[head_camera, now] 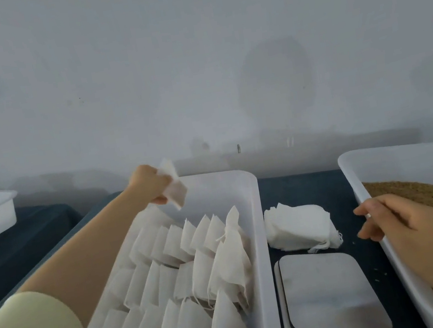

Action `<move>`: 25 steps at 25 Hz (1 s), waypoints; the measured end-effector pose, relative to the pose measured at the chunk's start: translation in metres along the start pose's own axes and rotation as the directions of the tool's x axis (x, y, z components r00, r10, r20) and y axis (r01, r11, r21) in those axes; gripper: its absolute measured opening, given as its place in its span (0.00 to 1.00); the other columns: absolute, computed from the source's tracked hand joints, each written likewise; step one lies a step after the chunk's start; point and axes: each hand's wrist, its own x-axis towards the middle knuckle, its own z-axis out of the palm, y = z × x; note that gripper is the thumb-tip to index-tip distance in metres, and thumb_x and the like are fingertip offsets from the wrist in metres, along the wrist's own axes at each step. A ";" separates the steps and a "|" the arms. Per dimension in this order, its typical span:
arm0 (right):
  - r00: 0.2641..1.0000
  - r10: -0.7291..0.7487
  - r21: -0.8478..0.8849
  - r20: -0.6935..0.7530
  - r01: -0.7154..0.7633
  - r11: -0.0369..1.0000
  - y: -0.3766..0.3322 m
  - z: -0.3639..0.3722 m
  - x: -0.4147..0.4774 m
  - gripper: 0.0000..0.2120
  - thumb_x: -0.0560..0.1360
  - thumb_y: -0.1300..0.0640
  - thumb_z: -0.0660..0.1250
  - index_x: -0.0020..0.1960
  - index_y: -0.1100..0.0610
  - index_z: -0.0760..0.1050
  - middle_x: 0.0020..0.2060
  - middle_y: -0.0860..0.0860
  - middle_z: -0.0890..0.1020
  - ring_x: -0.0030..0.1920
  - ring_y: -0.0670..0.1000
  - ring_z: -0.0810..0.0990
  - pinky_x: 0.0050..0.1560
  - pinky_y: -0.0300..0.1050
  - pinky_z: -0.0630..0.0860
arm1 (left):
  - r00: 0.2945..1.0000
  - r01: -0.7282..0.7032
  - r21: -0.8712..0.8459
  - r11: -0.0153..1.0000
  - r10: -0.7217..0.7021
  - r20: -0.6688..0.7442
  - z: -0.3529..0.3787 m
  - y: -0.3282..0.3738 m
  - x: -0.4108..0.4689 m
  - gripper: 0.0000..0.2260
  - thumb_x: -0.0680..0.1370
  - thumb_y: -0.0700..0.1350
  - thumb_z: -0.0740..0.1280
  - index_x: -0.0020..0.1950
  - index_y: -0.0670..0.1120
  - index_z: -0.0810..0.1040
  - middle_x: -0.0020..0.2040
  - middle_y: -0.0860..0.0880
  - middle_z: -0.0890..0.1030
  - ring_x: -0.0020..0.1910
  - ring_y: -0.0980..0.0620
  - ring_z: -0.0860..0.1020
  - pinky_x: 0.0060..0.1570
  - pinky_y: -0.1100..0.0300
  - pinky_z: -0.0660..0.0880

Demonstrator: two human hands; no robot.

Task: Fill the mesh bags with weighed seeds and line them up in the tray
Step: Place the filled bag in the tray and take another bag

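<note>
Fingers (pixel 160 200) of the left hand (pixel 147 185) pinch a small white mesh bag (pixel 175 192), held in the air over the far end of the long white plastic tray (pixel 258 214). Below it, rows of filled white bags (pixel 198 267) lean one on the next, and bare tray floor shows beyond the back row. From where I stand, the neat way is to lower the bag upright, set it against the last bag in line, and release only once it leans steady. The right hand (pixel 408 220) rests slack-fingered on the rim of the white seed tub (pixel 409 160) on the dark counter (pixel 299 187), gripping nothing I can see.
</note>
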 end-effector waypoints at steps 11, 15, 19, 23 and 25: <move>1.000 0.027 -0.037 0.009 -0.026 0.999 0.000 0.006 0.003 0.10 0.77 0.53 0.60 0.40 0.48 0.77 0.30 0.39 0.81 0.34 0.39 0.79 0.39 0.37 0.74 | 0.972 0.081 0.418 0.905 -0.164 0.168 0.021 -0.076 0.024 0.10 0.75 0.46 0.70 0.42 0.39 0.79 0.43 0.41 0.81 0.40 0.44 0.78 0.39 0.57 0.75; 1.000 0.011 -0.059 0.009 -0.010 0.998 0.000 0.007 0.004 0.10 0.78 0.53 0.61 0.41 0.48 0.78 0.30 0.38 0.81 0.31 0.43 0.79 0.37 0.44 0.77 | 0.991 0.021 0.581 0.814 -0.092 0.094 0.010 -0.065 0.019 0.12 0.78 0.46 0.65 0.48 0.36 0.81 0.42 0.40 0.83 0.36 0.43 0.81 0.34 0.57 0.76; 1.000 0.010 -0.053 0.026 -0.008 0.999 0.003 0.009 0.005 0.11 0.78 0.52 0.60 0.41 0.49 0.78 0.30 0.38 0.81 0.31 0.44 0.79 0.38 0.46 0.78 | 0.994 0.050 0.746 0.664 0.041 -0.103 -0.002 -0.026 -0.001 0.08 0.80 0.45 0.62 0.50 0.44 0.79 0.44 0.48 0.81 0.39 0.48 0.81 0.36 0.59 0.72; 0.993 -0.007 -0.059 0.115 0.014 0.998 0.007 0.010 0.006 0.11 0.79 0.52 0.60 0.40 0.50 0.78 0.29 0.41 0.81 0.32 0.40 0.78 0.36 0.35 0.75 | 0.942 -0.209 0.721 0.661 0.334 -0.033 0.038 0.033 -0.046 0.11 0.79 0.48 0.59 0.53 0.49 0.80 0.51 0.48 0.81 0.50 0.44 0.79 0.41 0.59 0.68; 0.975 -0.025 -0.066 0.221 0.040 0.997 0.006 0.011 0.004 0.12 0.78 0.51 0.59 0.39 0.48 0.77 0.29 0.41 0.80 0.30 0.41 0.78 0.33 0.33 0.74 | 0.912 -0.344 0.675 0.653 0.402 0.076 0.076 0.057 -0.076 0.12 0.79 0.49 0.58 0.52 0.50 0.81 0.51 0.49 0.82 0.49 0.45 0.79 0.40 0.59 0.67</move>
